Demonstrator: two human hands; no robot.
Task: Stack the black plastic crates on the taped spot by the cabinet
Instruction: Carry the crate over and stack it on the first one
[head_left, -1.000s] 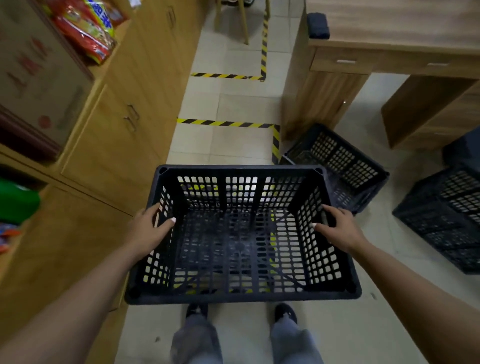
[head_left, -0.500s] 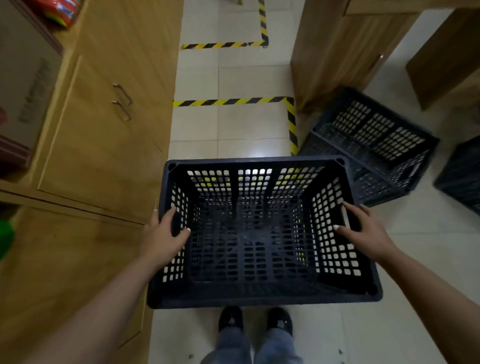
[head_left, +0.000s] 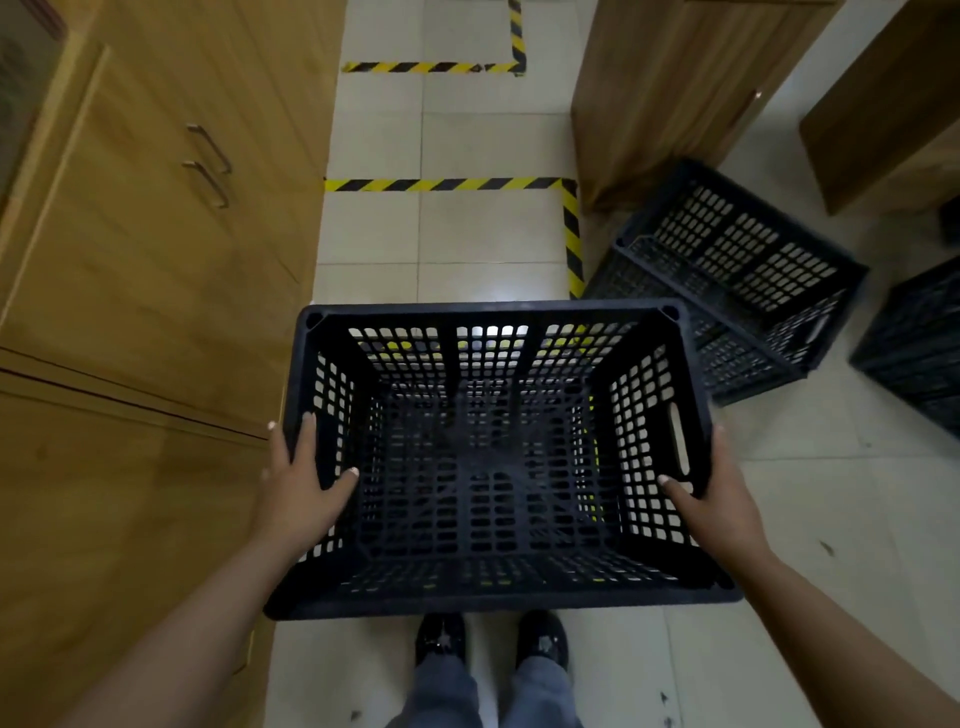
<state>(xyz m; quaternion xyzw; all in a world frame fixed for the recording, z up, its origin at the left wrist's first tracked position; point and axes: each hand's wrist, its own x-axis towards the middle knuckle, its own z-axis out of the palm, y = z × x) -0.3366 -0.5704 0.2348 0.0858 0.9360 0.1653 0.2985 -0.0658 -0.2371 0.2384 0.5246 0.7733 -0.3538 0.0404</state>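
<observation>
- Since a second ago my view has tipped further down: the upper shelves of the cabinet (head_left: 156, 218) have gone out of sight, and the crate (head_left: 493, 457) I carry sits lower over the floor, its far rim now nearer the corner of the yellow-and-black tape (head_left: 569, 208).
- My left hand (head_left: 301, 488) holds the crate's short wall on the cabinet side, thumb hooked inside and fingers outside on the rim.
- My right hand (head_left: 711, 499) holds the opposite wall, thumb inside, next to the handle slot; the fingers go round the outside where I cannot see them.
- The crate is level, open side up, directly beside the cabinet front, with my shoes (head_left: 488, 639) just under its near edge. Whether it already touches the floor I cannot tell.
- Through the mesh I see bits of yellow below the crate, so I judge it is over the taped spot or straddling its line.
- A second crate (head_left: 737, 275) lies tilted, away from the cabinet past the tape corner, against the leg of the desk (head_left: 670, 93). A third crate (head_left: 919, 343) shows at the frame edge beyond it.
- The step in hand, as I read it, is placing the first crate as the base of the stack.
- Next calls for squaring it inside the tape, close along the cabinet, and letting go before I fetch the tilted one.
</observation>
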